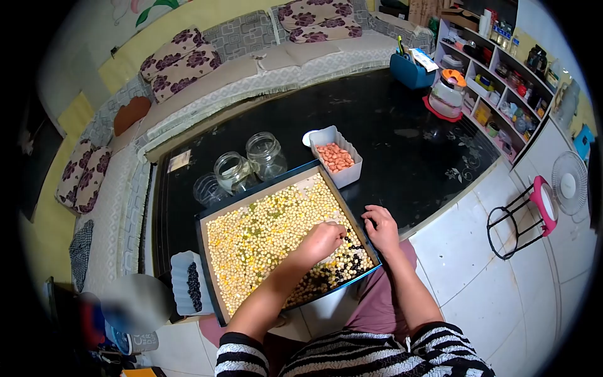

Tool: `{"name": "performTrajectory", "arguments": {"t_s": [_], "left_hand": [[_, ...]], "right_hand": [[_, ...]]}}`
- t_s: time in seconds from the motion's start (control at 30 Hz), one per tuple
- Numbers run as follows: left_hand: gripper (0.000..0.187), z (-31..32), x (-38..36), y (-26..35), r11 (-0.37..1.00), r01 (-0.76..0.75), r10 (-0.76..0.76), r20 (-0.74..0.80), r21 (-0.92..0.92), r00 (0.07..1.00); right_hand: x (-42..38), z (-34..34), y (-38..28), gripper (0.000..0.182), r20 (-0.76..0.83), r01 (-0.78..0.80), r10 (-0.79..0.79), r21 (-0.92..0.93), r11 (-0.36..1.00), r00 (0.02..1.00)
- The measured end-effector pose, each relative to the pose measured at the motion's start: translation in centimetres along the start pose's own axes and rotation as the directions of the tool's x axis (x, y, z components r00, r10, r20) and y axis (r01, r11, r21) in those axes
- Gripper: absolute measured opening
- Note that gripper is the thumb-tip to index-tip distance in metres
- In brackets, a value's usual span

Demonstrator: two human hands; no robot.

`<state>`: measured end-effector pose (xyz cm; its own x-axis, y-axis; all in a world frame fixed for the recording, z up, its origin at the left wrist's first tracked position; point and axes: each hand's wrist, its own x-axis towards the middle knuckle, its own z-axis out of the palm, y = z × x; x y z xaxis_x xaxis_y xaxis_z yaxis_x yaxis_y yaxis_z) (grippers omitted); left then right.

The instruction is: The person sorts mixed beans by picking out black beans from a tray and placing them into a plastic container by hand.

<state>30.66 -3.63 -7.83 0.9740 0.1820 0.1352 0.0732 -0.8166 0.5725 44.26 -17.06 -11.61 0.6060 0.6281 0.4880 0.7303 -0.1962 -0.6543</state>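
Note:
A shallow box (202,251) with dark blue sides is tilted across my lap and the table edge, spread with pale soybeans (251,251), yellow corn-like kernels, small green beans and black beans (342,269). My left hand (323,240) reaches over the right half of the box. Its fingers are pinched together down among the beans; what they hold is too small to make out. Just outside the box's right side is my right hand (380,227), fingers loosely bent and apart, with nothing seen in it.
A white container of reddish peanuts (336,158) stands beyond the box. Glass jars (265,154) are beside it on the black table (377,119). Another white container holding black beans (193,286) sits to the left. A pink stool (541,204) and fan (568,184) are at right.

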Motion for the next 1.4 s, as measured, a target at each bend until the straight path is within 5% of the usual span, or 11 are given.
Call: {"name": "performTrajectory", "arguments": {"t_s": [0.37,0.6,0.77,0.87,1.03,1.2,1.4], "left_hand": [[0.008,-0.4,0.3,-0.8,0.989,0.126,-0.141,0.214,0.082,0.967],[0.012,-1.8,-1.8,-1.2,0.993,0.104,-0.111,0.162,0.056,0.98],[0.013,-7.5,-7.2,0.3,0.971,0.231,-0.23,0.014,-0.066,0.973],[0.013,-10.4,-12.3,-0.5,0.969,0.235,-0.247,-0.21,-0.077,0.946],[0.01,-14.9,-21.5,0.2,0.858,0.513,-0.454,-0.489,-0.015,0.745],[0.008,-15.1,-27.4,-0.9,0.74,0.667,-0.604,-0.528,-0.091,0.597],[0.01,-14.9,-28.5,-1.6,0.767,0.64,-0.519,-0.626,-0.04,0.583]], "right_hand": [[0.0,0.1,0.1,0.01,-0.003,-0.004,0.004,-0.004,1.0,1.0],[0.0,0.0,-0.2,0.01,-0.034,0.02,-0.019,0.017,1.0,0.999],[0.0,0.4,0.6,0.009,-0.013,0.017,-0.017,0.038,0.999,1.0],[0.0,0.4,1.0,0.01,0.008,0.039,-0.039,0.014,0.999,0.999],[0.1,0.3,1.2,0.012,0.035,0.029,-0.029,0.011,1.0,0.999],[0.0,0.6,1.8,0.012,0.041,-0.002,0.002,-0.004,1.0,0.999],[0.0,1.2,2.9,0.012,0.035,0.033,-0.033,-0.016,0.999,0.999]]}}
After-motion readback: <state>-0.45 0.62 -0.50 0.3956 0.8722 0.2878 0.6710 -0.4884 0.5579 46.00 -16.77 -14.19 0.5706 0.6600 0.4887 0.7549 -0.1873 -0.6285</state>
